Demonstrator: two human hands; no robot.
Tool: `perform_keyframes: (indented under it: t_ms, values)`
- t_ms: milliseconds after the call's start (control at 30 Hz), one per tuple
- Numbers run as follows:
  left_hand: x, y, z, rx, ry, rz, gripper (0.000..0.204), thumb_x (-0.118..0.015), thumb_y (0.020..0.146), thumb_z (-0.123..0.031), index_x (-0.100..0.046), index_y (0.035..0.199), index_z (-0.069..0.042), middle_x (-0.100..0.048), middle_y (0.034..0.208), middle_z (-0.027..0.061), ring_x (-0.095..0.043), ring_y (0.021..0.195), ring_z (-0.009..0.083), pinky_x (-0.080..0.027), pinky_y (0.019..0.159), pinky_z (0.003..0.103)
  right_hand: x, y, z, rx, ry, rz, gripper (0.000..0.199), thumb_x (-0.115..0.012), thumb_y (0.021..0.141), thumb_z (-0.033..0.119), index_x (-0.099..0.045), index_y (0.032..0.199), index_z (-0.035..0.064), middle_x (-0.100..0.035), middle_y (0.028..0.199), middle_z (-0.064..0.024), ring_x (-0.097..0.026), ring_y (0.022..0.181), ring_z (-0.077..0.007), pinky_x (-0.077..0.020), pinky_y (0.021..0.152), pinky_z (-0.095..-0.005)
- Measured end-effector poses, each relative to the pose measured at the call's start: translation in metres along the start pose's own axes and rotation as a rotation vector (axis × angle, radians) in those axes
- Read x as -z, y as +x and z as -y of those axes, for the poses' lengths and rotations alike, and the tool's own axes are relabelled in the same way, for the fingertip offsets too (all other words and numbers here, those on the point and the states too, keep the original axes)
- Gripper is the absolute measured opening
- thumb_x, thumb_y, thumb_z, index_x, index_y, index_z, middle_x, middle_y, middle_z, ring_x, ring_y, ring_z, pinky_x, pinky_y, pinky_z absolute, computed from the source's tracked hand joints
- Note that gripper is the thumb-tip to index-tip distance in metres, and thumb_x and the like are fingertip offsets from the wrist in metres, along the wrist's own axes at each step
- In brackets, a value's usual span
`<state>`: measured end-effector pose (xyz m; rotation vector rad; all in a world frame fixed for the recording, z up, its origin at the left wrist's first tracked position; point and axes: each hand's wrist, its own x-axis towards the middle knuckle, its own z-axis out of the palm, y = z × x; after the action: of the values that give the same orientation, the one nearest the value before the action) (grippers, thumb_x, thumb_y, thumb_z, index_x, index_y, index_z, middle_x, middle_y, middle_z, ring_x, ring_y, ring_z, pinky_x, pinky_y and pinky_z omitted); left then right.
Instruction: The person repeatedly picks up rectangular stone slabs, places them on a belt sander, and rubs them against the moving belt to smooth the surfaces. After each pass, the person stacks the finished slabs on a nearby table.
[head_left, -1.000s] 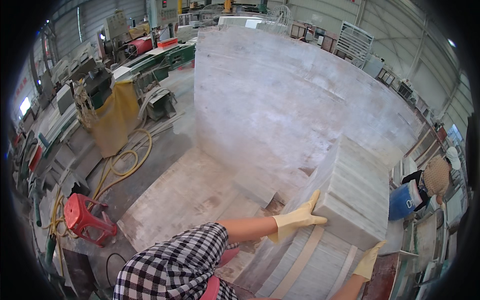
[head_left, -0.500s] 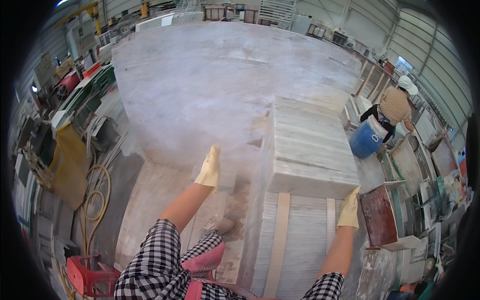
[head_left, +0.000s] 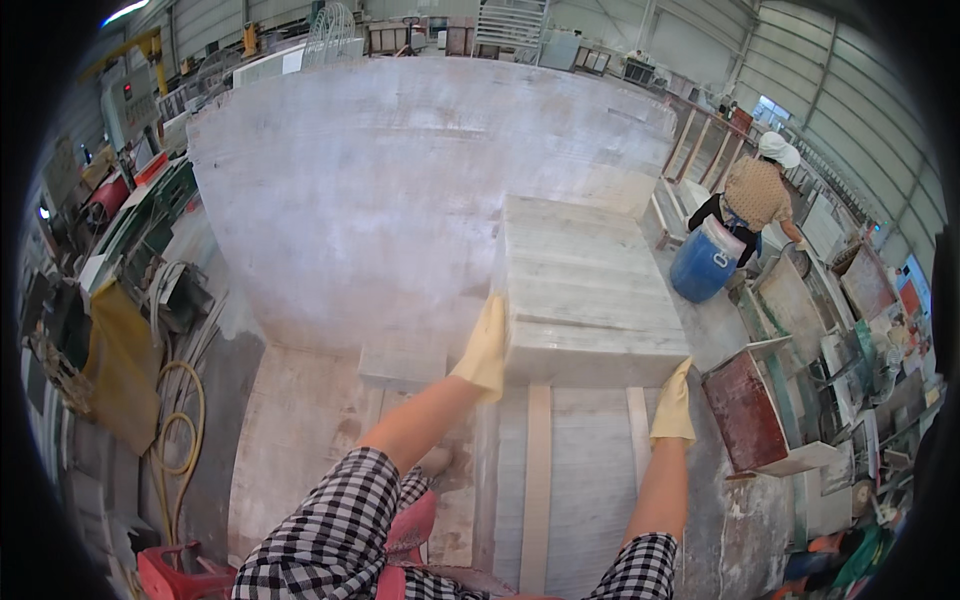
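A block of grey-white veined stone slabs (head_left: 585, 270) lies on a lower stack of the same stone (head_left: 590, 460). Light wooden strips (head_left: 537, 480) run along the top of that lower stack. My left hand (head_left: 484, 350), in a pale yellow glove, lies against the block's left side with its fingers stretched out. At the near right corner, my right hand (head_left: 674, 405) in a matching glove touches the block's side, fingers extended. The hidden sides of the block keep part of the contact out of sight.
A large pale, dusty panel (head_left: 340, 190) stands behind the block. To the right are a blue barrel (head_left: 708, 262), a bending co-worker (head_left: 757, 190) in a white cap, and a dark red board (head_left: 742, 412). A yellow hose (head_left: 180, 465) and a red stool (head_left: 180, 574) are at left.
My left hand has moved right, from open air in front of the panel to the block's left side. My right hand stays by the near right corner. The view has shifted slightly.
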<state>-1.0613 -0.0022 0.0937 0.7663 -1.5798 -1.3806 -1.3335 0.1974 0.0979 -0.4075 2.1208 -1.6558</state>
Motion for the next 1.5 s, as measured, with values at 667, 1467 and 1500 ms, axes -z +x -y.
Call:
perform_keyframes:
  t_ms: [667,1467,1500]
  values:
    - [-0.014,-0.032,-0.017,0.409,0.053,-0.154,0.057,-0.046,0.101,-0.047,-0.05,0.142,-0.008,-0.054,0.141,0.0123,-0.05,0.13,0.0291,-0.038,0.109,0.042,-0.013,-0.017,0.018,-0.036,-0.441,-0.057,0.059,-0.037,0.107,0.044,-0.043,0.15,0.0043,-0.049,0.149,-0.0192,-0.044,0.139,-0.0337,-0.0357,0.113,-0.0389]
    - [0.424,-0.711,0.027,1.363,1.094,-0.335,0.043,-0.061,0.086,-0.039,-0.074,0.114,-0.01,-0.068,0.122,0.0191,-0.065,0.115,0.0358,-0.052,0.095,0.044,0.099,-0.456,-0.067,1.366,-0.906,0.536,0.047,-0.058,0.098,0.028,-0.058,0.135,-0.0007,-0.059,0.136,-0.0217,-0.053,0.127,-0.0401,-0.0339,0.113,-0.0512]
    - [0.43,-0.708,0.025,1.225,1.102,-0.345,0.043,-0.062,0.087,-0.039,-0.073,0.115,-0.008,-0.069,0.12,0.0196,-0.065,0.115,0.0357,-0.052,0.094,0.044,0.095,-0.451,-0.065,1.353,-0.885,0.552,0.048,-0.058,0.099,0.028,-0.057,0.138,0.0007,-0.055,0.141,-0.0222,-0.049,0.131,-0.0418,-0.0311,0.115,-0.0529]
